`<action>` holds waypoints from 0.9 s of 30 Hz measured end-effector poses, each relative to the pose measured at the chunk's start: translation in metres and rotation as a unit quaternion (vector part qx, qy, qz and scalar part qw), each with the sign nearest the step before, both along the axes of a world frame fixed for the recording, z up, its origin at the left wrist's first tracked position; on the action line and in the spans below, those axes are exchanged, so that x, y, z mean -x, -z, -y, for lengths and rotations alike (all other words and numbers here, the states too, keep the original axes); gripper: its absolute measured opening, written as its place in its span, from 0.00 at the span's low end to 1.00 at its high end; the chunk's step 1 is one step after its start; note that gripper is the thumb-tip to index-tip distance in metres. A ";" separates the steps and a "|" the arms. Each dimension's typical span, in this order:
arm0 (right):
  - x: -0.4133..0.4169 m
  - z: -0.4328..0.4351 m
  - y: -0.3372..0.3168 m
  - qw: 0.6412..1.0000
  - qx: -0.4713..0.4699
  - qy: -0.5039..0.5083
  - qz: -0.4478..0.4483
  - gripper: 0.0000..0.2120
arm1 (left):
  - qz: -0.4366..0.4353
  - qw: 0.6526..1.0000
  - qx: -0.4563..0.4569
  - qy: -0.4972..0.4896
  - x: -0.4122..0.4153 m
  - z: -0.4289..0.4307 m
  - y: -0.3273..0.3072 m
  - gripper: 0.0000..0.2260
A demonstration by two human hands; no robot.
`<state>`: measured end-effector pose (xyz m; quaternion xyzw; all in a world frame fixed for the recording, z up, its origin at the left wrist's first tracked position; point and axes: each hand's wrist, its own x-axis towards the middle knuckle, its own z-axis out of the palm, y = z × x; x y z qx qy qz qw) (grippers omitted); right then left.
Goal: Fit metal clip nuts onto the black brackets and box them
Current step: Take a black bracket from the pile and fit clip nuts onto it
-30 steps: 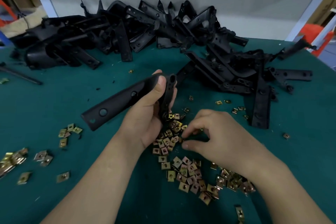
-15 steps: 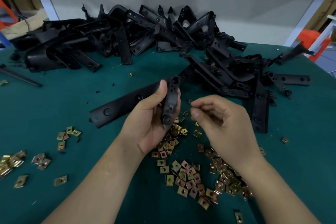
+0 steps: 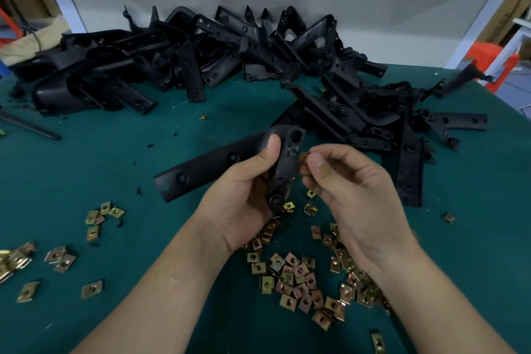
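While the left hand (image 3: 244, 195) grips one bracket (image 3: 212, 164), the right hand (image 3: 350, 190) pinches one nut (image 3: 303, 157) against its edge.
Both hands closed on parts above the table (image 3: 86, 158); loose nuts (image 3: 298, 276) and piled brackets (image 3: 230, 57) too many to count.

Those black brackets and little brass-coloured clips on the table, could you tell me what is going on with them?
A person is fitting clip nuts onto brackets. The left hand holds one black bracket above the green table, while the right hand pinches a clip nut right at the bracket's end, not yet pushed on. Loose clip nuts lie below the hands, and a pile of brackets waits behind.
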<state>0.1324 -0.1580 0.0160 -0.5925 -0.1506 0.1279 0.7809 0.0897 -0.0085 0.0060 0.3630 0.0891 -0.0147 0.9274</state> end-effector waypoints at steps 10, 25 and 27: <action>0.004 0.000 -0.003 0.999 -0.030 -0.024 -0.018 0.04 | 0.024 0.999 -0.019 0.028 0.003 0.002 -0.003 0.27; 0.008 0.002 -0.002 0.989 0.116 -0.023 0.094 0.05 | 0.067 0.997 0.004 -0.039 0.003 -0.015 -0.006 0.12; 0.002 0.008 0.002 0.932 0.276 -0.030 0.233 0.03 | 0.062 0.991 0.074 -0.088 0.000 -0.020 -0.007 0.09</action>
